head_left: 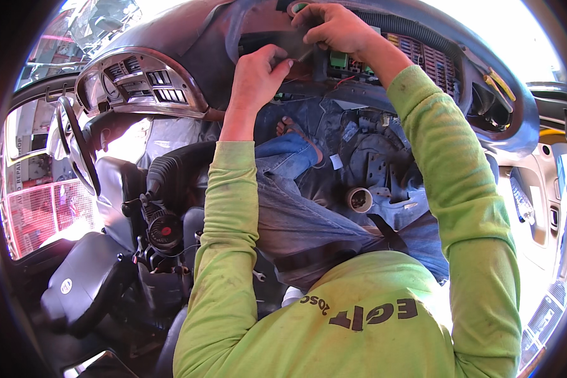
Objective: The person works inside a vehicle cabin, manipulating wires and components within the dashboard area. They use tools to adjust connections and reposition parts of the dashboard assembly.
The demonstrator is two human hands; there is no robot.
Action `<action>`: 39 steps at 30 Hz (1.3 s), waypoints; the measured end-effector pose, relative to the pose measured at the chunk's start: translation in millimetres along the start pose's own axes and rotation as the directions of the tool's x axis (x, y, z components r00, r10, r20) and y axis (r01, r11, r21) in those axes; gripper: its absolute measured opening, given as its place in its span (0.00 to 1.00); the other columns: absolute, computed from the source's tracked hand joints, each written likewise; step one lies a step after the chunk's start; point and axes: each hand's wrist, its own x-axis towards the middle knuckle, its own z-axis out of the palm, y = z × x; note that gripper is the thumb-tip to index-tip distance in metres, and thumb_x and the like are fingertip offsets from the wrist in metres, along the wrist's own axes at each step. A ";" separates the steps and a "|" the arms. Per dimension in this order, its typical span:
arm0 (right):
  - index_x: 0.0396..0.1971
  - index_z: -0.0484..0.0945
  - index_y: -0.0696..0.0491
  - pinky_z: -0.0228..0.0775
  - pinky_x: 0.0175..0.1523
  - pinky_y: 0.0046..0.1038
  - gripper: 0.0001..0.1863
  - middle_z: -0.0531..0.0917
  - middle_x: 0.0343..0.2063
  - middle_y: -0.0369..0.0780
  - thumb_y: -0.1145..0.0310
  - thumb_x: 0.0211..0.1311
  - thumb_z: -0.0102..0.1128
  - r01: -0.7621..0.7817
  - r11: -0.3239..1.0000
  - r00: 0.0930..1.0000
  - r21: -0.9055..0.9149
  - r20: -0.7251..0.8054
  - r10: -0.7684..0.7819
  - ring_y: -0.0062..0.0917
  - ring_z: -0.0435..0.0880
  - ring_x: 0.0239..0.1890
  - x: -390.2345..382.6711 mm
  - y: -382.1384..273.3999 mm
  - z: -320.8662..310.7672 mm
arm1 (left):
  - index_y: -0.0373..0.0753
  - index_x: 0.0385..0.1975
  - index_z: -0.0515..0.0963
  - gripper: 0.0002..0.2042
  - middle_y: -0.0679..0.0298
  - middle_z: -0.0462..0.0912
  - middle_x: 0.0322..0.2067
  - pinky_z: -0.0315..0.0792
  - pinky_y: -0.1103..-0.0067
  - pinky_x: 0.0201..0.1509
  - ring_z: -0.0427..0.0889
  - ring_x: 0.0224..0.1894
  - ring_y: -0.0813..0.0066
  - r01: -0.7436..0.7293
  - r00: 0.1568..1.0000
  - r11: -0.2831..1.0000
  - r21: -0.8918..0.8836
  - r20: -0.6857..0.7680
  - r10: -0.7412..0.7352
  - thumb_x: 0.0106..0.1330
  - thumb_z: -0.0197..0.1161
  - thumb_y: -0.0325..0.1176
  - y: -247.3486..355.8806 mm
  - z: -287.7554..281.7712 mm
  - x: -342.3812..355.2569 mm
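Note:
Both my hands reach into the open top of the dashboard (189, 38). My left hand (258, 75) has its fingers curled and the thumb close to them, at the edge of the opening; what they hold, if anything, is too small to make out. Farther up and to the right, my right hand (337, 31) is closed, with its fingertips hidden in part. A small pale-rimmed, greenish ring (298, 8) shows right at its fingers; I cannot tell whether they grip it. Below the right hand sits a green electrical part (339, 60), with a thin red wire (344, 80) beside it.
Rows of fuses and relays (425, 60) fill the dash on the right, near a black corrugated hose (416, 31) and yellow-handled tool (501, 85). An instrument panel frame (142, 85) and steering wheel (75, 145) are left. A cup of small parts (359, 200) stands by my legs.

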 end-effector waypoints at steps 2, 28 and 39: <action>0.39 0.84 0.61 0.79 0.38 0.29 0.17 0.86 0.35 0.40 0.82 0.44 0.67 0.000 1.000 1.000 0.000 -0.028 0.000 0.25 0.84 0.33 -2.8 -0.3 1.1 | 0.36 0.40 0.84 0.10 0.63 0.83 0.21 0.73 0.77 0.32 0.77 0.22 0.77 0.033 0.999 0.999 -0.010 0.009 -0.033 0.66 0.72 0.34 1.4 -0.7 0.5; 0.32 0.86 0.61 0.79 0.44 0.33 0.12 0.88 0.29 0.44 0.77 0.43 0.63 0.077 0.968 0.969 -0.238 -0.211 -0.129 0.31 0.87 0.33 -7.9 -13.3 15.1 | 0.33 0.40 0.81 0.08 0.58 0.86 0.29 0.76 0.74 0.41 0.84 0.32 0.69 0.066 0.996 0.980 -0.185 0.078 -0.052 0.68 0.67 0.32 -11.2 -3.3 7.0; 0.31 0.82 0.59 0.77 0.35 0.29 0.10 0.83 0.27 0.37 0.81 0.46 0.62 0.118 0.991 0.970 -0.066 -0.208 -0.129 0.25 0.84 0.31 -10.6 -14.8 13.4 | 0.34 0.41 0.80 0.08 0.57 0.86 0.29 0.77 0.74 0.41 0.85 0.32 0.69 0.059 0.998 0.982 -0.179 0.037 -0.053 0.69 0.67 0.31 -14.9 -0.7 6.9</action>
